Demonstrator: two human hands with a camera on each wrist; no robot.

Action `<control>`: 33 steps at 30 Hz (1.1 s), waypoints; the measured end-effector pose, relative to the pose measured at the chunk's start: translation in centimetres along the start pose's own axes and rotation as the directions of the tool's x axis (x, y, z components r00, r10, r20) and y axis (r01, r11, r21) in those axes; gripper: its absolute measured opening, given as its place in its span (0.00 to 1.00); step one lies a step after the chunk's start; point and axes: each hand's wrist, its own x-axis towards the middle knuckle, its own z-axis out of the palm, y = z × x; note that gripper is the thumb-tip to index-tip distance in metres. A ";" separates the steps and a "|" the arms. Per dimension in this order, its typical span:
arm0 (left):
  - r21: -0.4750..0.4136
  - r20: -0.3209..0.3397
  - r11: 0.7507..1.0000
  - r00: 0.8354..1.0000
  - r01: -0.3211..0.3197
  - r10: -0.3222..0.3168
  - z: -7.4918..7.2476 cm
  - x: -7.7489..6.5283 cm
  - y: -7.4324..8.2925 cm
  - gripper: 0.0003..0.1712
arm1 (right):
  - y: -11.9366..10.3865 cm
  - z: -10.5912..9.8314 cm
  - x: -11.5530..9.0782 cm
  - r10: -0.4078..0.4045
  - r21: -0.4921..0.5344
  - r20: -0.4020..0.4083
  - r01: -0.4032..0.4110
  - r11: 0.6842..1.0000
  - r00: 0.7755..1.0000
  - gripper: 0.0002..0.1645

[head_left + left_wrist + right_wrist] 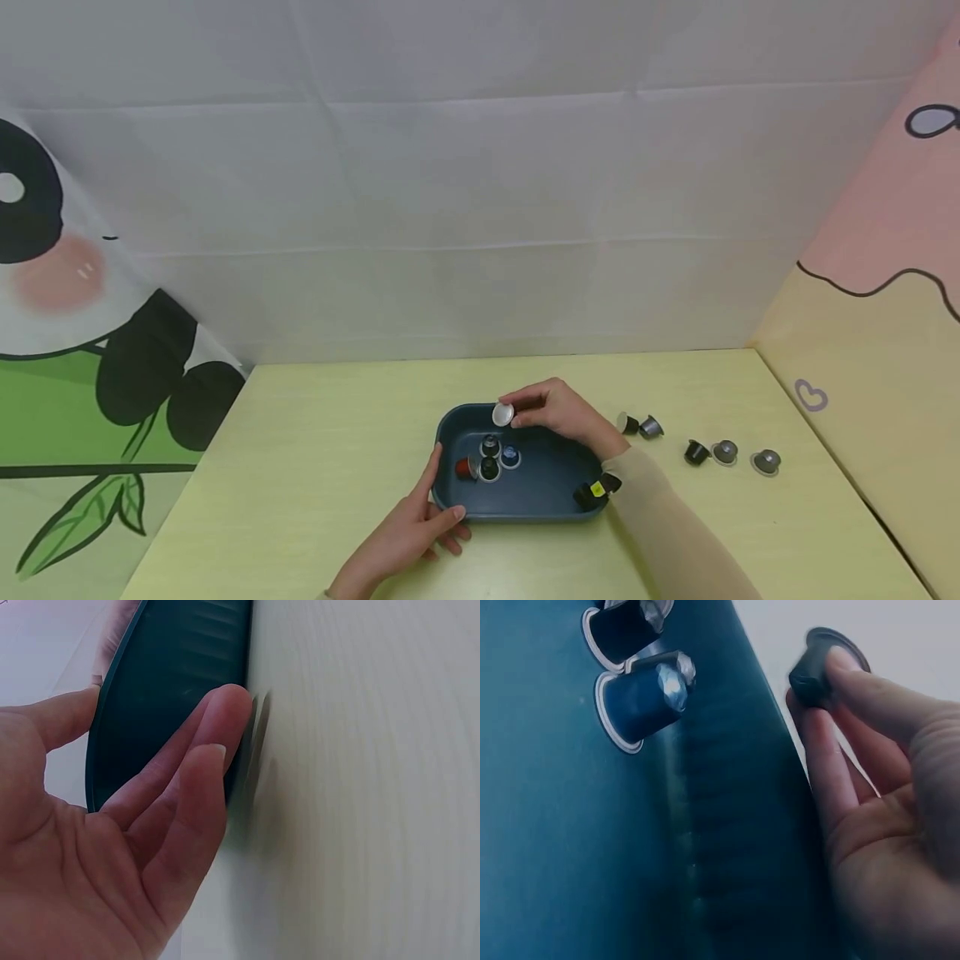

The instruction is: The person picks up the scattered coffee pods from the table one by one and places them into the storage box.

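A dark blue tray point(532, 496) stands on the table with its long side towards me. My left hand point(408, 533) holds its near left corner, with thumb and fingers against the rim and outer wall point(161, 690). Above the tray's far rim my right hand point(558, 412) pinches a dark coffee capsule point(810, 671), its pale lid point(503, 414) facing me in the head view. Inside the tray, a red capsule point(465, 468) lies on its side beside several upright dark ones and a blue capsule point(510, 456). The right wrist view shows the blue capsule point(641, 705) close up.
Right of the tray, several loose capsules lie on the table, among them a black one point(696, 452) and a grey one point(766, 462). A black device with a yellow label point(597, 489) is on my right wrist. A white cloth wall point(480, 208) rises behind the table.
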 end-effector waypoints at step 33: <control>0.000 0.010 1.000 1.000 0.001 -0.001 -0.1 0.1 -0.3 0.55 | -0.8 1.6 0.3 0.090 -0.464 0.161 -0.005 0.886 0.983 0.21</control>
